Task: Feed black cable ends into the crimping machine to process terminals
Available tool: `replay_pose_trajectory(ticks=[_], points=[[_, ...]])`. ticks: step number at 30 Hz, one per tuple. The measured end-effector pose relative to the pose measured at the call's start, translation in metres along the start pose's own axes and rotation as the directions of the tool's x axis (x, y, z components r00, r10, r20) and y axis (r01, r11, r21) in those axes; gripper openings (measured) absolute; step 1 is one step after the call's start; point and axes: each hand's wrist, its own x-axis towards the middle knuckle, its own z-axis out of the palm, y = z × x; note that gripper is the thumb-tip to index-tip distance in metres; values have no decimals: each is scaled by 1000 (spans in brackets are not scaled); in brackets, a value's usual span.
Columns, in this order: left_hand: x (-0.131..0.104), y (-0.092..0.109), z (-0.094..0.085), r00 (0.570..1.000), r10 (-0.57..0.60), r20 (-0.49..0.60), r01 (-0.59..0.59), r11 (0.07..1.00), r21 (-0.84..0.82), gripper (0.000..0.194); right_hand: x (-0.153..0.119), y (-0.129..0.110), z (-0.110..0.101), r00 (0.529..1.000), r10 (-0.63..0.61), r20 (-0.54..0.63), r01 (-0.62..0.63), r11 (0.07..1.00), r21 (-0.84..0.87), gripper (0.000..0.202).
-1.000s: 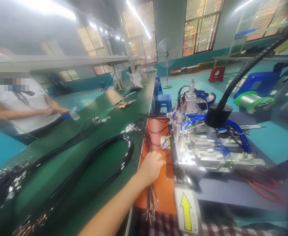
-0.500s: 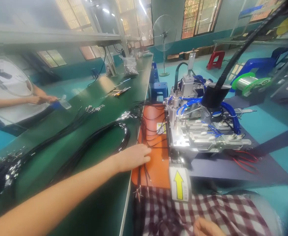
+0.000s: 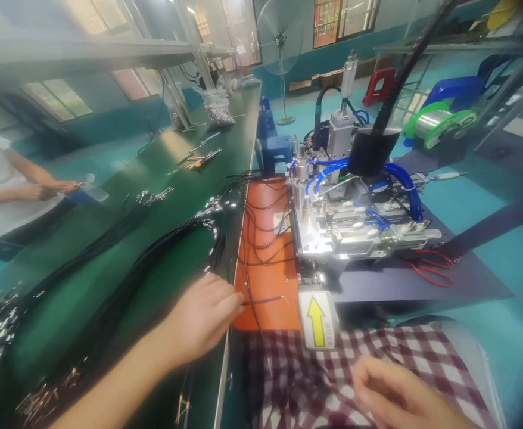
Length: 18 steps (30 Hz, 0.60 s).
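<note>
My left hand (image 3: 210, 316) is closed over the edge of the green table, its fingers bent round black cable (image 3: 264, 300). A short length of that cable sticks out to the right, its bare wire end above the orange mat (image 3: 268, 316). Stripped cable ends (image 3: 183, 405) show below the wrist. Over the checked cloth (image 3: 306, 381) on my lap, my right hand (image 3: 391, 390) has curled fingers with nothing visible in them. Several loose black cables (image 3: 261, 244) cross the mat between the table and the machine (image 3: 360, 232). Another cable hangs past its front edge.
Black cable bundles (image 3: 154, 247) with shiny terminals lie along the green table (image 3: 109, 286). A yellow-arrow sign (image 3: 317, 319) fronts the machine. A green wire spool (image 3: 440, 125) stands behind. Across the table, a person's hands (image 3: 51, 189) hold a clear plastic object (image 3: 94, 189).
My left hand has moved left from the mat to the table edge, drawing cable ends along. My right hand has risen further into view. The whole view has shifted slightly.
</note>
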Motion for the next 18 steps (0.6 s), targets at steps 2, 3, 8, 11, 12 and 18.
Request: replay_pose_trajectory(ticks=[2, 3, 8, 11, 12, 18], points=[[2, 8, 23, 999, -15, 31, 16, 999, -38, 15, 0, -21, -4, 996, -54, -69, 50, 997, -58, 24], [4, 11, 33, 999, -20, 32, 22, 998, -53, 17, 1, -29, -6, 990, -89, -107, 77, 991, -112, 23], [12, 15, 51, 999, -38, 9, 39, 992, -121, 17, 13, -51, 2, 850, -447, -278, 256, 814, -522, 11], [12, 14, 42, 999, -32, 5, 32, 990, -136, 18, 27, -58, 18, 743, -635, -211, 368, 652, -663, 29], [10, 15, 39, 999, -34, 5, 35, 990, -134, 19, 33, -59, 24, 733, -655, -182, 402, 633, -661, 30], [-9, 33, 24, 992, -122, 27, 124, 984, -126, 19, 57, -62, 35, 696, -701, -153, 530, 646, -549, 21]])
